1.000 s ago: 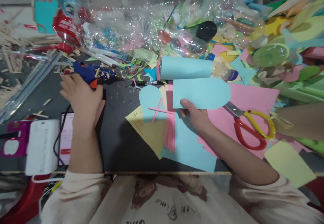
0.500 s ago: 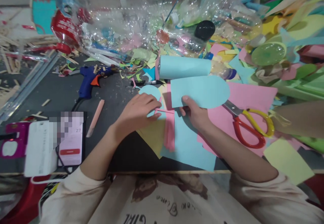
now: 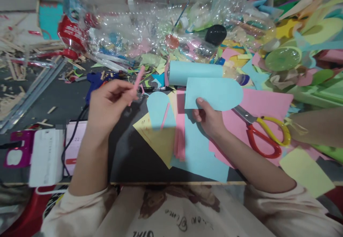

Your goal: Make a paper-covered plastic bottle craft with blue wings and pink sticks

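Observation:
My left hand (image 3: 109,101) is raised over the left part of the table, its fingertips pinching a narrow pink strip (image 3: 139,77) that points up and away. My right hand (image 3: 207,114) grips the lower edge of a light blue paper piece (image 3: 217,93), thumb on top; its right end is rounded and its left end straight. Between the hands lies another rounded blue paper piece (image 3: 157,110), with a thin pink strip (image 3: 165,115) across it. Beneath that is a yellow paper sheet (image 3: 154,139). Stacked pink strips (image 3: 180,140) lie beside a blue sheet (image 3: 205,158).
Scissors (image 3: 264,133) with red and yellow handles rest on pink paper (image 3: 268,103). A blue-wrapped bottle (image 3: 195,72) lies behind. The glue gun (image 3: 93,83) is partly hidden by my left hand. Plastic bottles and paper scraps crowd the back; another person's arm (image 3: 316,126) enters at right.
My left hand has lifted off the blue and yellow papers and moved left, now with a pink strip in its fingers. The blue piece in my right hand has shifted slightly.

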`<state>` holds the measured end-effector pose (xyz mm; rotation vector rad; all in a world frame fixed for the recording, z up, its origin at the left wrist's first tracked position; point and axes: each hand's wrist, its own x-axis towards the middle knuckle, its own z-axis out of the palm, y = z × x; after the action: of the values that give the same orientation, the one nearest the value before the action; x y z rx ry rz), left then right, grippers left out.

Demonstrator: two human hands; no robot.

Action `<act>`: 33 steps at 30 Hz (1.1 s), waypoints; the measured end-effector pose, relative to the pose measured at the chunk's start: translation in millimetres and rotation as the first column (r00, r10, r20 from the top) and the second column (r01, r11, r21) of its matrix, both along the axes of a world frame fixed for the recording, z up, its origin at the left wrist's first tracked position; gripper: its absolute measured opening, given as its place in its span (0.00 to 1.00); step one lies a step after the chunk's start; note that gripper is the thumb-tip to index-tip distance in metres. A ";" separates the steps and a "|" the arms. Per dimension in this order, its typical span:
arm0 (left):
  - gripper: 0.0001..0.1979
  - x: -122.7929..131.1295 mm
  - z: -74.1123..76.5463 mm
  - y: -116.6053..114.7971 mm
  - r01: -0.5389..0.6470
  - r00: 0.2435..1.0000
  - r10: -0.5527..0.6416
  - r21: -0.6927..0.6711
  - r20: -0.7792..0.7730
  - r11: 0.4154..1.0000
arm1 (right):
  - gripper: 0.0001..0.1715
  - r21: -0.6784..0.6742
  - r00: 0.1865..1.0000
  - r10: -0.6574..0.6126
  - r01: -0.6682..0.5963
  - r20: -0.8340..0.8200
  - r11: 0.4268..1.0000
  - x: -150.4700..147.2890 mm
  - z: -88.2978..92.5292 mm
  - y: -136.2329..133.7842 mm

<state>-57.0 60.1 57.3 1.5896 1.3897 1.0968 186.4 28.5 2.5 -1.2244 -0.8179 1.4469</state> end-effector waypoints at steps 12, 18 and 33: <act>0.07 73.2 -47.8 -9.5 0.107 0.862 0.069 -0.314 0.502 0.943 | 0.21 -0.017 0.993 0.108 -0.107 0.045 0.994 -1.8 -3.6 -4.4; 0.08 70.3 -58.0 -12.5 0.257 0.777 -0.011 -0.301 0.630 0.918 | 0.20 -0.059 0.987 0.127 -0.122 0.095 0.991 -4.1 -3.6 -5.8; 0.14 70.5 -64.6 -9.7 0.195 0.794 0.032 -0.304 0.606 0.933 | 0.22 -0.026 0.954 0.202 -0.201 0.219 0.979 -1.9 -7.8 -11.5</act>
<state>13.5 50.4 -7.2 0.9062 0.9899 1.0962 184.5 17.1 -5.3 -1.3524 -1.1198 1.4907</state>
